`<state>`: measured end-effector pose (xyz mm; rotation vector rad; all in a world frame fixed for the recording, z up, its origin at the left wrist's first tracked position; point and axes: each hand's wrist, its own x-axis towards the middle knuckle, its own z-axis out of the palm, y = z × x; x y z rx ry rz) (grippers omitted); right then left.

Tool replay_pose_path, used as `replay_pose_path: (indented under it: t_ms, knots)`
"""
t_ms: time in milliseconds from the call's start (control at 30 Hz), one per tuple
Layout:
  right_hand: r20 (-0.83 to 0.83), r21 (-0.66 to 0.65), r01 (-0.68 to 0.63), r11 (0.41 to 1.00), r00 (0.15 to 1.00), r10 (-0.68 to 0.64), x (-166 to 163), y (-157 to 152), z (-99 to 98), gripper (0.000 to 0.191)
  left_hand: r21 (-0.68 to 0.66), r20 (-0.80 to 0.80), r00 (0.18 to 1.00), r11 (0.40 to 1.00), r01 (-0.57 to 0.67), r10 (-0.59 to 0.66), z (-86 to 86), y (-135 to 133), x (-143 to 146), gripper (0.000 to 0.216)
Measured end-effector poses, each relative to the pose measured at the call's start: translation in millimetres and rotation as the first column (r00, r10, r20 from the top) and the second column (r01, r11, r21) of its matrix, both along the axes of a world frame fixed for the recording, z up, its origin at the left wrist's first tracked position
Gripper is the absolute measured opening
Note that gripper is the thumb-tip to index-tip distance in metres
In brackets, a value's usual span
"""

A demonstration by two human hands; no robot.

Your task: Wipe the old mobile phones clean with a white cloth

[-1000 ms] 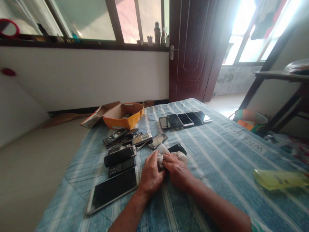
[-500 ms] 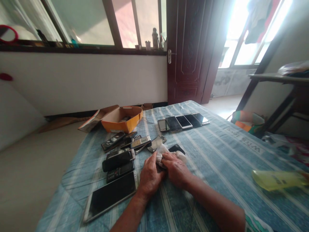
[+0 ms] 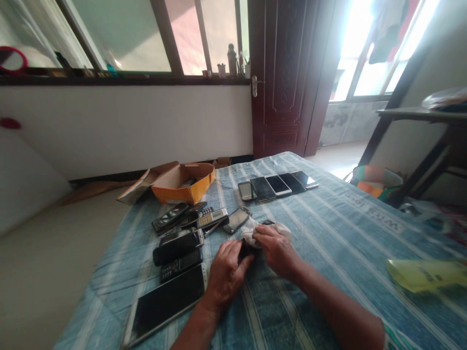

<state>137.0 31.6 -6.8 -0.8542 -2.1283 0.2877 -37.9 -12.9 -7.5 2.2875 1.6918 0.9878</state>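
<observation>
My left hand (image 3: 229, 267) grips the edge of a dark phone (image 3: 246, 250), mostly covered by my fingers, low over the striped bedcover. My right hand (image 3: 279, 250) is closed on a crumpled white cloth (image 3: 251, 233), which touches the top of that phone. Part of another black phone (image 3: 269, 222) shows behind the cloth. Just beyond lies a grey phone (image 3: 237, 219). To my left, several old keypad phones (image 3: 181, 265) lie in a loose pile, with a large white-framed tablet (image 3: 166, 306) nearest me.
Several phones (image 3: 279, 185) lie in a row farther back. An open orange box (image 3: 199, 192) stands at the far left edge. A yellow plastic sleeve (image 3: 425, 274) lies at right. The blue striped bedcover (image 3: 346, 253) spreads beneath, with a dark door (image 3: 284, 78) beyond.
My right hand and the cloth have slid slightly right, uncovering the grey phone and more of the held one. My left hand stays on the phone, a little lower.
</observation>
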Motion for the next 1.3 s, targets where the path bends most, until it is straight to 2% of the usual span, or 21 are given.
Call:
replay_pose_path:
  t_ms: [167,267,367,500,667,833,933,1033,1200,1300]
  knots:
    - [-0.107,0.180,-0.066,0.981,0.991,0.086,-10.5,-11.7,11.8,0.031,-0.018,0.103,0.994,1.000,-0.019,0.021,10.6,-0.8,-0.8,0.034]
    - [-0.110,0.254,-0.047,0.966,0.991,0.078,-19.4,-14.1,8.9,0.032,-0.082,0.174,0.981,0.994,-0.071,0.084,10.9,-3.7,-1.5,0.041]
    - [-0.108,0.275,-0.023,0.961,0.993,0.054,-25.9,-15.2,4.7,0.033,-0.147,0.237,0.962,0.984,-0.100,0.133,10.2,-6.5,-1.1,0.042]
    - [-0.059,0.261,0.012,0.965,0.998,0.004,-28.1,-13.2,3.6,0.033,-0.150,0.324,0.935,0.984,-0.097,0.142,9.6,-6.0,0.8,0.037]
    - [0.001,0.223,0.064,0.973,0.998,-0.066,-23.1,8.7,6.3,0.030,-0.105,0.320,0.934,0.986,-0.133,0.160,6.4,-0.6,-1.0,0.032]
    - [-0.025,0.103,0.188,0.977,0.982,-0.187,-13.8,45.0,2.7,0.031,-0.118,0.317,0.927,0.978,-0.170,0.199,7.2,1.0,-2.4,0.033]
    - [-0.067,0.034,0.229,0.973,0.972,-0.226,-13.1,55.6,-1.2,0.033,-0.162,0.335,0.916,0.971,-0.176,0.222,9.3,0.6,-1.4,0.034]
    - [-0.071,0.058,0.186,0.981,0.981,-0.182,-19.0,49.0,-2.7,0.032,-0.207,0.362,0.903,0.965,-0.163,0.231,11.0,0.8,-0.6,0.035]
    - [0.018,0.215,-0.006,0.977,1.000,0.002,-40.2,13.5,-4.0,0.031,-0.247,0.417,0.877,0.958,-0.143,0.239,12.1,1.6,-2.2,0.033]
    - [0.049,0.228,-0.045,0.973,0.998,0.035,-48.0,3.3,-5.4,0.031,-0.272,0.429,0.868,0.952,-0.141,0.251,11.7,1.5,-3.4,0.032]
